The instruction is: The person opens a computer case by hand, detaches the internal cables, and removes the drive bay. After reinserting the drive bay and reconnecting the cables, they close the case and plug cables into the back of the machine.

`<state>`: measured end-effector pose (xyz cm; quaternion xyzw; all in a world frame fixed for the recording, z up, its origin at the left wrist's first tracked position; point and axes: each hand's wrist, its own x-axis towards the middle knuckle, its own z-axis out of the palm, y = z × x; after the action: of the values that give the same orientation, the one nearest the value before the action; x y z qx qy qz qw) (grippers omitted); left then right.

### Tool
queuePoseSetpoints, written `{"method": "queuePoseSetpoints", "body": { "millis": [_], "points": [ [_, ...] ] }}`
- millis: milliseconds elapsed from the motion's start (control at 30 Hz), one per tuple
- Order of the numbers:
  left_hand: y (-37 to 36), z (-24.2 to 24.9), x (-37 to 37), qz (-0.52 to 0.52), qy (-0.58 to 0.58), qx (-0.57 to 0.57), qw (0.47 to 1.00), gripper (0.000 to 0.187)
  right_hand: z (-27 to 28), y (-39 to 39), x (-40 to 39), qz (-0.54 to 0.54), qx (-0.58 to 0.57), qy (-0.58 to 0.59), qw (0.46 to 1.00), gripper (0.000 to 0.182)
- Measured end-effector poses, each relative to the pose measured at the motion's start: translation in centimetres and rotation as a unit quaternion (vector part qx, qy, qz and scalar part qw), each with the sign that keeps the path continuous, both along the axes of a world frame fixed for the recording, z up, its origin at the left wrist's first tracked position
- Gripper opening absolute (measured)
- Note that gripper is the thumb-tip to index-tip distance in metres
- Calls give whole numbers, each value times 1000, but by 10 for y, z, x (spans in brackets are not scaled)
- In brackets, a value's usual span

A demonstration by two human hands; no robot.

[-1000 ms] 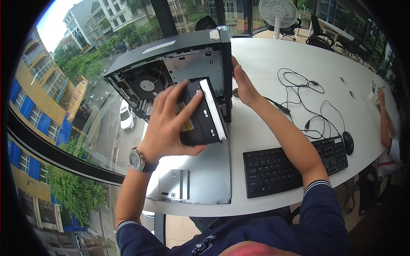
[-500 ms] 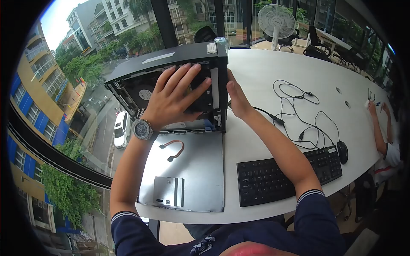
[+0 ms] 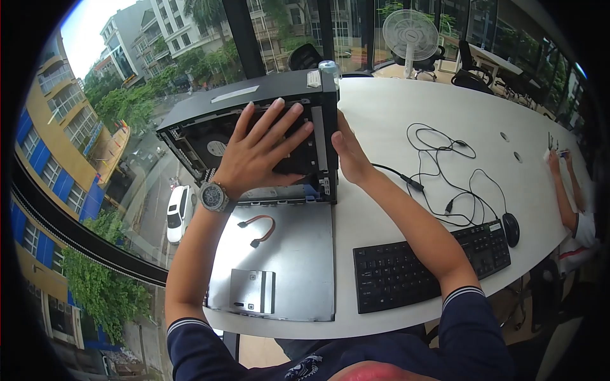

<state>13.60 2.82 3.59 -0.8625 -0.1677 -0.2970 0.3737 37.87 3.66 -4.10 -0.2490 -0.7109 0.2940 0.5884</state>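
The left hand (image 3: 257, 155), fingers spread flat, pressed on a black drive unit (image 3: 293, 143) seated inside the open computer case (image 3: 219, 105), which stood at the far left of the white worktop (image 3: 394, 101). The right hand (image 3: 346, 152) lay open against the case's front edge, gripping nothing. The removed side panel (image 3: 298, 254) lay flat before the case, carrying a red SATA cable (image 3: 257, 227) and a small metal bracket (image 3: 252, 291). A black keyboard (image 3: 429, 257) sat to the right, a mouse (image 3: 510, 228) just beyond it.
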Motion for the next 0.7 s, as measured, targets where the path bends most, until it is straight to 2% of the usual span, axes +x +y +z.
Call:
{"method": "queuePoseSetpoints", "body": {
  "millis": [267, 433, 533, 700],
  "points": [
    [6, -2, -3, -11, 5, 6, 1000, 89, 8, -5, -2, 8, 1, -1, 1000, 103],
    [6, -8, -3, 38, -3, -16, 999, 92, 3, -3, -3, -16, 23, -2, 1000, 102],
    [14, -14, 3, 46, -11, 36, 998, 89, 2, -2, -6, -10, 30, 15, 999, 101],
    [10, -24, 34, 12, -79, 24, 996, 74, 0, -2, -6, -14, 36, 26, 999, 99]
  ]
}}
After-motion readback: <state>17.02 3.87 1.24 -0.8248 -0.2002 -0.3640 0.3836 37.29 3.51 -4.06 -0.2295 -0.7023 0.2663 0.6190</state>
